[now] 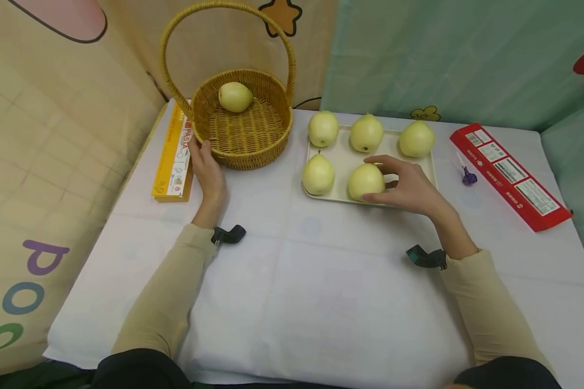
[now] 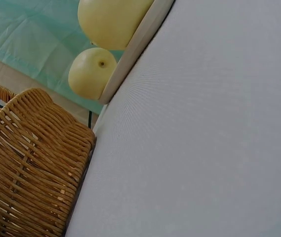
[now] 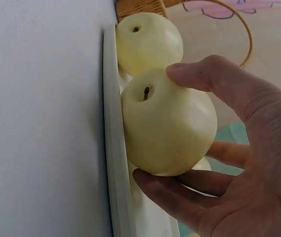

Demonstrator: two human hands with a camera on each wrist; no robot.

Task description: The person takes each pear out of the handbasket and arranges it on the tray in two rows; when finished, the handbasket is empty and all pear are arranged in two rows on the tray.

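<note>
My right hand (image 1: 405, 185) is at the front of a cream tray (image 1: 343, 156), its thumb and fingers curved round a pale yellow-green pear (image 1: 365, 182). In the right wrist view the thumb lies near the stem end of that pear (image 3: 170, 123), and the fingers reach round its other side. My left hand (image 1: 209, 175) rests against the outer left side of a round wicker basket (image 1: 253, 159) with a tall handle. Inside the basket lies one pear (image 1: 236, 97). The left wrist view has the basket's wall (image 2: 36, 168), with the hand itself out of sight.
Several other pears sit on the tray, including a front-left pear (image 1: 318, 175) and a back-right pear (image 1: 417, 139). A yellow pasta box (image 1: 172, 162) lies beside the basket. At right are a red box (image 1: 511, 175) and a small purple wrapped item (image 1: 469, 176).
</note>
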